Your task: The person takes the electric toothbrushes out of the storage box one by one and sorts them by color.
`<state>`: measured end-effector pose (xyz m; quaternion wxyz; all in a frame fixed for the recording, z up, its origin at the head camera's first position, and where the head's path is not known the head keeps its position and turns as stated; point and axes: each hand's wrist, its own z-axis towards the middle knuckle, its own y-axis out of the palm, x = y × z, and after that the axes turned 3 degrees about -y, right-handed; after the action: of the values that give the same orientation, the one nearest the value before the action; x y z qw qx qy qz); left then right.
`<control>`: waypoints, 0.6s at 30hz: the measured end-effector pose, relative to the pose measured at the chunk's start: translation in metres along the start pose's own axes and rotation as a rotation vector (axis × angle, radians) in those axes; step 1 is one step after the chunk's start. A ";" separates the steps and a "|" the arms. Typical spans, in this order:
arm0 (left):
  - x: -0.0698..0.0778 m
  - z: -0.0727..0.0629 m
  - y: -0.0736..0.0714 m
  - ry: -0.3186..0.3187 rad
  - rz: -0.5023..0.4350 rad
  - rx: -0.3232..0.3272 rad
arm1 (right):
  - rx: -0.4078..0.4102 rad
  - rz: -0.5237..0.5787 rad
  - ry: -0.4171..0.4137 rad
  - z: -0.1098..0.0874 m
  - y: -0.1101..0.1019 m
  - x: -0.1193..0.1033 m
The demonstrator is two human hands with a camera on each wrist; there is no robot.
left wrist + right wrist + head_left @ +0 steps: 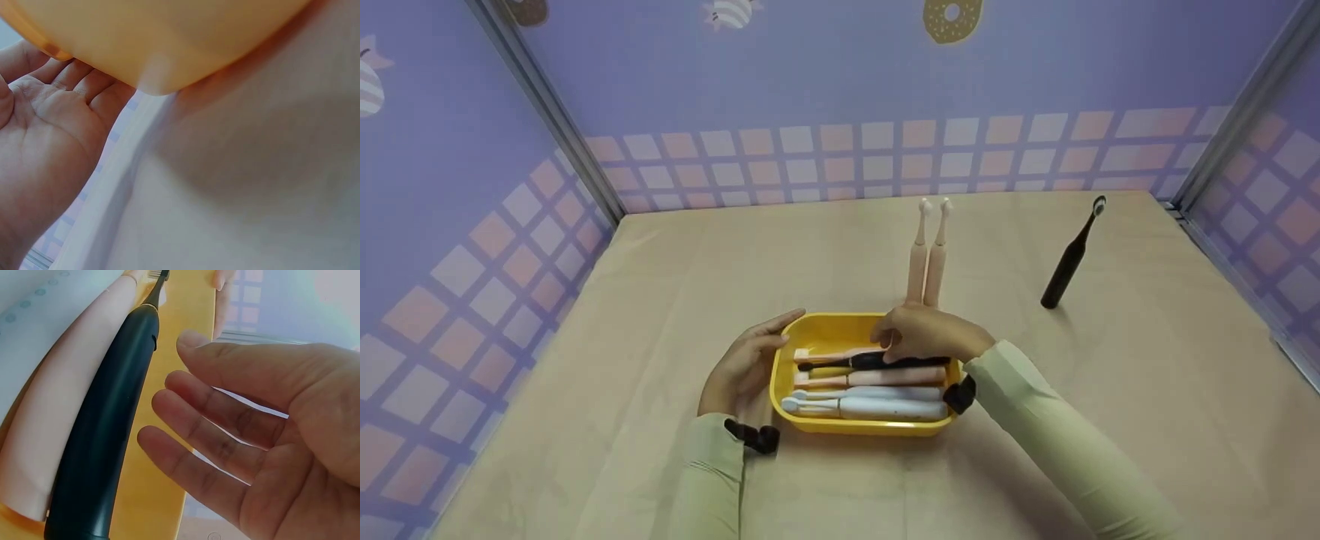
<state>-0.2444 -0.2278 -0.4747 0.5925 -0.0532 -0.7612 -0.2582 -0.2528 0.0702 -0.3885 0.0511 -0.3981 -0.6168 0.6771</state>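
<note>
A yellow tray (866, 429) holds several electric toothbrushes lying side by side. My left hand (739, 367) grips its left end, thumb at the rim and fingers around the outside (53, 129). My right hand (934, 332) is over the far right part of the tray, its fingers loosely bent and apart with nothing seen between them (225, 433). Close beside those fingers lies a black toothbrush (107, 422). Behind it in the head view is a pink toothbrush (836, 355), its handle hidden by my right hand. Another pink toothbrush (896, 377) and two whitish ones (885, 408) lie nearer me.
Two pink toothbrushes (916, 274) stand upright together just behind the tray. Another black toothbrush (1065, 274) stands upright farther right on the beige-covered table (720, 270). Purple patterned panels (840, 82) enclose the table at the back and sides.
</note>
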 end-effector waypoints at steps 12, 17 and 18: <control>0.000 0.001 0.000 -0.002 0.006 0.004 | -0.046 -0.062 0.036 0.006 0.007 -0.001; 0.000 -0.001 0.000 -0.017 0.011 0.011 | -0.048 -0.085 0.041 0.007 0.009 -0.001; 0.000 -0.001 0.000 -0.019 0.015 0.011 | -0.050 -0.087 0.046 0.007 0.009 -0.001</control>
<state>-0.2432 -0.2281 -0.4743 0.5874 -0.0581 -0.7678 -0.2493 -0.2528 0.0619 -0.3965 0.0847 -0.3875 -0.6492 0.6490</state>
